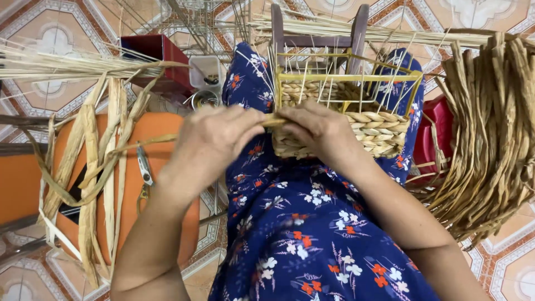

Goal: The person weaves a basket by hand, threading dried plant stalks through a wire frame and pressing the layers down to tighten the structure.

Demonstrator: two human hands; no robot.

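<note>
At frame centre we pinch a flat tan fibre strand between our left hand and right hand, against the yellow-framed woven basket; its lower rows are woven, its upper frame bare.

An orange stool sat on the patterned tile floor, dried strips draped over it. Behind it stood a red box and, I think, a small metal cup.
</note>
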